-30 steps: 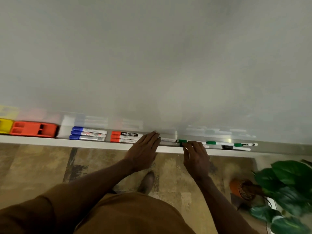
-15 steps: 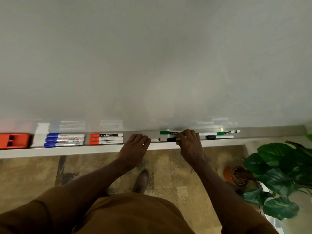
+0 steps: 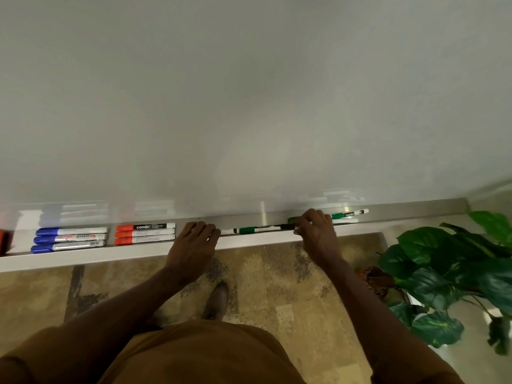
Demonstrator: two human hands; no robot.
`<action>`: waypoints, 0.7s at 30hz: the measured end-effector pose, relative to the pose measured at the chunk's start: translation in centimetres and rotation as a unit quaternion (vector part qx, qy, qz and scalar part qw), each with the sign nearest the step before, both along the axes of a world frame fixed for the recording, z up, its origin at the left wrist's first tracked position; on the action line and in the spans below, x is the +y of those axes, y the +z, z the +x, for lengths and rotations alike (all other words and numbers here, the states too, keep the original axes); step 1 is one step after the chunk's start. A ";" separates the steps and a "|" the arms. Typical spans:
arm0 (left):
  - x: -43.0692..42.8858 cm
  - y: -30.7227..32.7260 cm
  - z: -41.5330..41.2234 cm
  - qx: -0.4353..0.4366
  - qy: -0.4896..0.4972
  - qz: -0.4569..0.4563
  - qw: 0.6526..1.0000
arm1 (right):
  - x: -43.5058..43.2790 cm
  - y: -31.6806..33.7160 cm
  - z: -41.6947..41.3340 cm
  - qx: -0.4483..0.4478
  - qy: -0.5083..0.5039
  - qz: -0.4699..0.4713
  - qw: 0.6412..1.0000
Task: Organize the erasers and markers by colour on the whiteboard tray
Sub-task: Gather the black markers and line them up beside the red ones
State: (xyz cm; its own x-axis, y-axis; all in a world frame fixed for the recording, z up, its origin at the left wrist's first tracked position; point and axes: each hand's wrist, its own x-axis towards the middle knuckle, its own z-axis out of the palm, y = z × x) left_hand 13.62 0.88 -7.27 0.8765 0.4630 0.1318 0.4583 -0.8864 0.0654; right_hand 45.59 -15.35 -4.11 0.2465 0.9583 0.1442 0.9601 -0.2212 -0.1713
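Green marker (image 3: pixel 247 230) between left hand (image 3: pixel 194 241), right hand (image 3: pixel 315 234).

My three blue-capped markers (image 3: pixel 69 239) have white and silvery barrels, one with red print. The three red-capped markers (image 3: pixel 144 233) are white, the rear one banded black with white lettering. The green marker (image 3: pixel 249 230) is green on white, and the black-capped marker (image 3: pixel 288 226) is black on white. The tray (image 3: pixel 415 209) is silver with a white front lip, the whiteboard (image 3: pixel 249 92) pale grey-white. The eraser (image 3: pixel 3 241) is orange. The floor (image 3: pixel 277 273) is mottled tan with dark streaks, the plant (image 3: pixel 457 267) deep green, my clothes (image 3: pixel 207 356) brown.
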 end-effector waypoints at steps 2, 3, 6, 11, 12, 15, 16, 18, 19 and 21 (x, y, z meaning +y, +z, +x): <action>-0.1 0.1 -0.3 -0.004 0.001 0.004 1.000 | -2.0 0.3 2.1 -0.021 -0.033 -0.004 0.999; -0.1 0.1 -0.5 -0.006 0.001 0.005 1.000 | -3.0 0.6 3.3 -0.031 -0.056 -0.007 0.998; -0.1 0.3 -1.1 -0.005 0.005 -0.002 1.000 | -5.4 1.3 6.4 -0.055 -0.102 -0.021 0.993; 0.0 0.3 -2.1 0.010 0.009 -0.016 1.000 | -5.9 1.3 8.8 -0.041 -0.089 -0.069 0.993; -0.1 0.4 -2.2 0.012 0.010 -0.018 1.000 | -5.7 1.2 8.9 -0.037 -0.085 -0.072 0.993; -0.1 0.6 -2.3 0.021 0.013 -0.029 0.999 | -4.9 1.2 9.3 -0.044 -0.074 -0.092 0.992; -0.2 0.6 -2.3 0.024 0.015 -0.032 0.999 | -4.7 1.1 9.5 -0.052 -0.067 -0.099 0.991; -0.2 0.7 -2.3 0.031 0.017 -0.037 0.999 | -4.3 1.1 10.0 -0.065 -0.050 -0.111 0.990; -0.2 0.8 -2.3 0.037 0.017 -0.040 0.998 | -4.1 0.9 10.2 -0.068 -0.040 -0.117 0.990; -0.3 0.9 -2.3 0.048 0.018 -0.042 0.998 | -3.9 0.8 10.7 -0.064 -0.032 -0.130 0.989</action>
State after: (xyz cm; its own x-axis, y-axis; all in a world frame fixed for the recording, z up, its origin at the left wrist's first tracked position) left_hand 11.31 0.63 -6.33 0.8660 0.4999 0.0072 0.4971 -0.8626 0.0939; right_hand 56.26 -19.21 -3.32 0.3042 0.9500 -0.0709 0.9526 -0.3034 0.0224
